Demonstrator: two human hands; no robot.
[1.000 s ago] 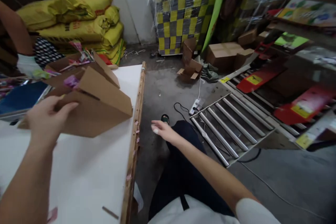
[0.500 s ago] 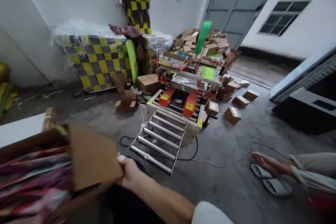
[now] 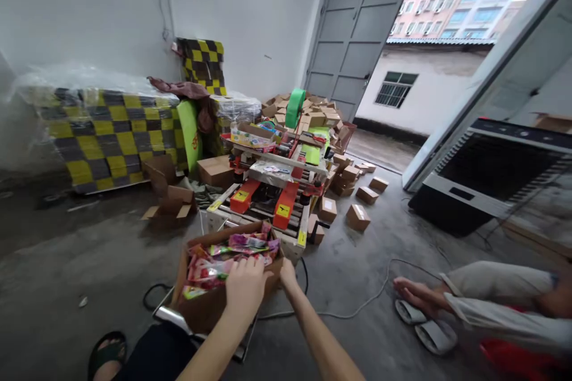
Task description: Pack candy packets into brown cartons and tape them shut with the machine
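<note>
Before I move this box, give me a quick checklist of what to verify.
1. Left hand on the open brown cardboard box: ok, fingers over its near wall.
2. Right hand on the box: ok, at its near right corner.
3. Box top closed: not ok, shiny pink and purple plastic packets show.
4. Box bottom sealed: cannot tell, it is out of sight.
5. Box fully supported by the silver metal rollers: cannot tell, it hides most of them.

Illumination is dim; daylight enters through the doorway (image 3: 375,143), upper right. Floor (image 3: 44,262) at lower left blurred. Frame edges stretched.
</note>
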